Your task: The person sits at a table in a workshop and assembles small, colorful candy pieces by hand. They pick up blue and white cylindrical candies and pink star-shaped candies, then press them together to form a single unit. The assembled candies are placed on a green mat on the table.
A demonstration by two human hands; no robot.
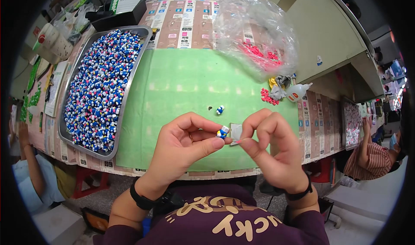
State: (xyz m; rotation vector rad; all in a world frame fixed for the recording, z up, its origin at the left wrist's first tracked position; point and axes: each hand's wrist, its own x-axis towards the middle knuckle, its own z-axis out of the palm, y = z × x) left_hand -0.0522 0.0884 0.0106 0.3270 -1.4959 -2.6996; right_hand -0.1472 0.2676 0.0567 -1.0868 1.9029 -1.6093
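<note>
Being worn at the near side of the green sheet (181,85) is a purple fabric shirt (229,210) printed with rounded cream shapes. Over the sheet's near part both bare hands are raised, a dark band (300,195) being worn on each wrist. In the grip of the left hand (177,143), a small, glossy, rounded piece (223,132) in blue, white and yellow is pinched between thumb and fingers. The grip of the right hand (276,150) is drawn together at thumb and index fingertip, where a tiny pink bit (237,142) is pinched just beside the held piece. Between the hands, a flat white pad (235,132) is partly hidden by fingers.

Farther up the sheet, a smooth blue-and-white lump (220,109) is set near a dark fleck (210,108). To the sheet's left, a rimmed metal tray (130,93) is heaped with similar rounded pieces (97,89). By the sheet's right edge, knobbly pink pieces (269,96) are piled near crumpled grey-and-yellow material (278,92) and a tilted white squeeze bottle (298,92). Over the sheet's far right corner, a creased, clear plastic bag (259,28) is spread, more pink pieces being seen through its film. Beyond the sheet's far edge, the worktop (173,24) is covered with printed paper.
</note>
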